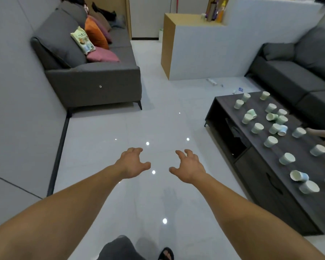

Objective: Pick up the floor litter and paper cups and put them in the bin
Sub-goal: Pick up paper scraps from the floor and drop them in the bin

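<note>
Centre: left hand (133,163), right hand (189,166), loosely spread, empty, readied to reach. Right: cups (270,141) on tabletop (259,117); litter (212,82) beyond.

No readable text — snack bag (82,40) print, perhaps lettering, too blurred.

Grey sofa (94,79) on L w/ orange cushion (95,34), pink cushion (101,55) & snack bag (83,41). Dark sofa (293,76) on R, behind low dark table (261,194). Bottles (214,10) on wood-sided counter (169,45) at back.
</note>
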The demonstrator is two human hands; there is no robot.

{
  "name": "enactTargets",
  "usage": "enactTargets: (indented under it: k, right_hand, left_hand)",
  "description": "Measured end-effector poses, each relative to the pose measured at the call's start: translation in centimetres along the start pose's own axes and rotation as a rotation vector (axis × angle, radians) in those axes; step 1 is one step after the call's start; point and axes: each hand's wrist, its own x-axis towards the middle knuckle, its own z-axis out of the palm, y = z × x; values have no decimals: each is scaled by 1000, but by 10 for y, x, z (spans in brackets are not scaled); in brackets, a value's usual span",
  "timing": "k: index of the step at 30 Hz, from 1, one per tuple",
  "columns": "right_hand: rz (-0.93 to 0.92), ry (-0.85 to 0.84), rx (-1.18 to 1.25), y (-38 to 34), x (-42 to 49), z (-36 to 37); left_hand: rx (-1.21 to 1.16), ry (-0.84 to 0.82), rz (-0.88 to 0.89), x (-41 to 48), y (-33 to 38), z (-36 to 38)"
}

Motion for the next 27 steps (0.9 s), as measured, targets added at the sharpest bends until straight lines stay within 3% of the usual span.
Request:
enactTargets:
  k: [12,19,27]
  right_hand:
    - [113,34,1,-7,237,-84]
    - [209,76,66,-3,350,-137]
    - [252,95,106,55,499,-204]
  left_hand:
    - [23,-79,79,267,40,-92]
    - [105,-121,175,401,96,-152]
    - [159,-150,246,557,188,-173]
